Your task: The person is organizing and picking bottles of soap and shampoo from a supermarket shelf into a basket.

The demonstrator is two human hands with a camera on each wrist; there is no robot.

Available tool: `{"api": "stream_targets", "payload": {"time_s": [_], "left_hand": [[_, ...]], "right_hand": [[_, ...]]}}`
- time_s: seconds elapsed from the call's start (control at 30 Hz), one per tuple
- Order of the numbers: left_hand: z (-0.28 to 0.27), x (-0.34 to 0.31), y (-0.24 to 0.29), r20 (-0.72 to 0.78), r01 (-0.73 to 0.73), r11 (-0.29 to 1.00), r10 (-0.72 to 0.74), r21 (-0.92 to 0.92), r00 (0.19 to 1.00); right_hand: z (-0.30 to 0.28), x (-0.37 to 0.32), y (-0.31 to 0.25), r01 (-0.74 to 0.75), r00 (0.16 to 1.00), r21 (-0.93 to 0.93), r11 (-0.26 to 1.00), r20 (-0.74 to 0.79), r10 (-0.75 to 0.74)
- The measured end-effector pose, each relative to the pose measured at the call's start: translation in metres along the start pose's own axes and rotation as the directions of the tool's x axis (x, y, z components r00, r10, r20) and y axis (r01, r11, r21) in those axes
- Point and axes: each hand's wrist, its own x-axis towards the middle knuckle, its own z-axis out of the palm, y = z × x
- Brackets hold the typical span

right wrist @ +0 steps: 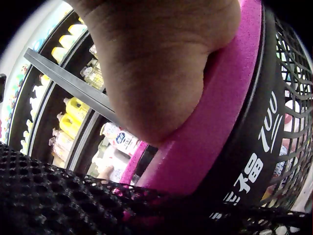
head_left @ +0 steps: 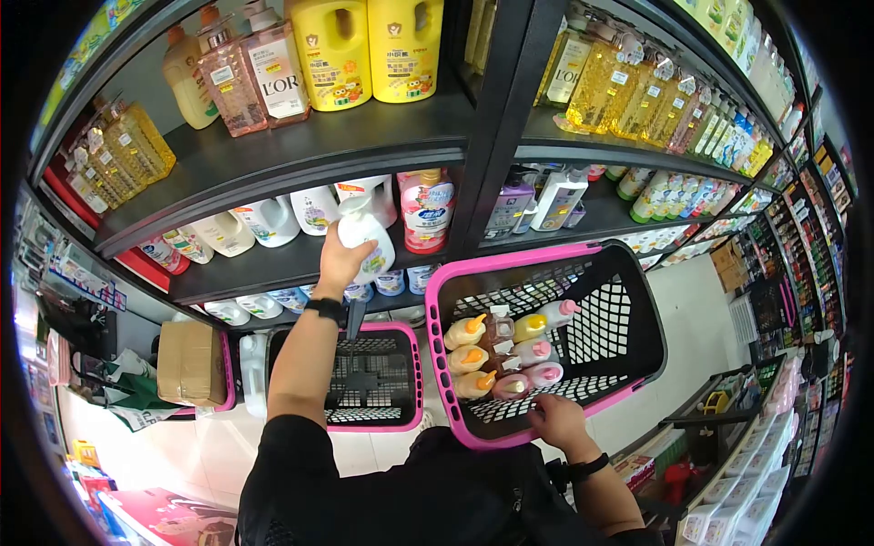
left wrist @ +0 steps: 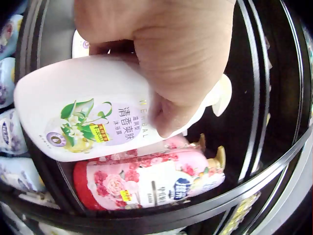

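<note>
The left hand (head_left: 344,255) grips a white bottle (head_left: 371,238) with a green and purple floral label at the middle shelf's edge. In the left wrist view the thumb and fingers of that hand (left wrist: 181,63) wrap the neck end of the bottle (left wrist: 83,105), which lies sideways across the picture above pink floral bottles (left wrist: 146,181). The right hand (head_left: 557,423) rests at the near pink rim of a black basket (head_left: 482,439) that holds several pump bottles. In the right wrist view this hand (right wrist: 151,73) lies against the pink rim (right wrist: 210,127); its fingertips are hidden.
Black shelves (head_left: 364,127) with rows of bottles run across the front. A second black basket with a pink rim (head_left: 421,382) stands left of the filled one. A cardboard box (head_left: 191,364) and a white jug (head_left: 254,375) are further left. Another goods rack (head_left: 737,473) stands at the right.
</note>
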Motion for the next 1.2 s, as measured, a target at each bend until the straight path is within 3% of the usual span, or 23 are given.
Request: {"api": "stream_targets", "payload": {"time_s": [0.07,0.13,0.2,0.33,0.4,0.47,0.53,0.57,0.6,0.73,0.83,0.93,1.0,1.07,1.13,1.2], "left_hand": [[-0.007,-0.026,-0.003,-0.054,0.096,0.954,-0.116,-0.284,0.992],[-0.02,-0.061,0.018,-0.012,0.135,0.798,-0.175,-0.588,0.984],[-0.033,-0.098,0.051,0.07,0.185,0.673,-0.195,-0.716,0.978],[-0.041,-0.158,0.103,0.207,0.279,0.545,-0.19,-0.79,0.96],[-0.036,-0.176,0.133,0.296,0.277,0.575,-0.062,-0.77,0.953],[-0.025,-0.193,0.17,0.423,0.358,0.681,-0.078,-0.638,0.903],[0.0,-0.212,0.199,0.466,0.277,0.841,-0.033,-0.465,0.884],[0.014,-0.222,0.2,0.493,0.12,0.964,0.013,-0.239,0.87],[0.027,-0.228,0.217,0.538,0.018,1.0,-0.021,0.01,0.843],[0.092,-0.256,0.246,0.679,-0.185,0.974,0.049,0.129,0.733],[0.128,-0.261,0.27,0.729,-0.254,0.954,0.058,0.162,0.682],[0.162,-0.265,0.284,0.684,-0.324,0.914,0.075,0.245,0.726],[0.185,-0.265,0.283,0.621,-0.355,0.911,0.156,0.209,0.768],[0.2,-0.267,0.292,0.562,-0.351,0.894,0.145,0.279,0.814],[0.22,-0.271,0.29,0.482,-0.186,0.944,0.032,0.274,0.876],[0.231,-0.281,0.282,0.357,-0.317,0.924,0.227,0.215,0.906]], "right_hand": [[-0.001,0.002,0.003,0.017,0.999,0.006,1.0,0.041,-0.017],[-0.009,0.005,0.001,0.041,0.993,0.098,0.994,0.108,-0.051],[-0.023,0.014,-0.006,0.1,0.975,0.217,0.971,0.172,-0.138],[-0.068,0.041,-0.044,0.276,0.939,0.416,0.867,0.077,-0.336],[-0.088,0.055,-0.052,0.381,0.909,0.405,0.831,0.001,-0.417],[-0.124,0.058,-0.077,0.43,0.888,0.503,0.75,-0.083,-0.453],[-0.154,0.054,-0.089,0.579,0.81,0.437,0.688,-0.217,-0.544],[-0.166,0.052,-0.091,0.651,0.757,0.368,0.663,-0.261,-0.599],[-0.176,0.048,-0.091,0.715,0.699,0.294,0.634,-0.299,-0.65],[-0.194,0.031,-0.05,0.764,0.639,0.149,0.628,-0.038,-0.769],[-0.212,0.032,-0.006,0.701,0.698,0.095,0.707,0.11,-0.707],[-0.238,0.037,0.023,0.611,0.766,0.003,0.791,0.249,-0.593],[-0.238,0.043,0.045,0.668,0.739,-0.039,0.743,0.153,-0.656],[-0.244,0.049,0.058,0.693,0.717,-0.02,0.721,0.125,-0.686],[-0.244,0.06,0.074,0.696,0.717,-0.027,0.718,0.091,-0.691],[-0.239,0.07,0.089,0.687,0.726,-0.064,0.724,0.088,-0.682]]}}
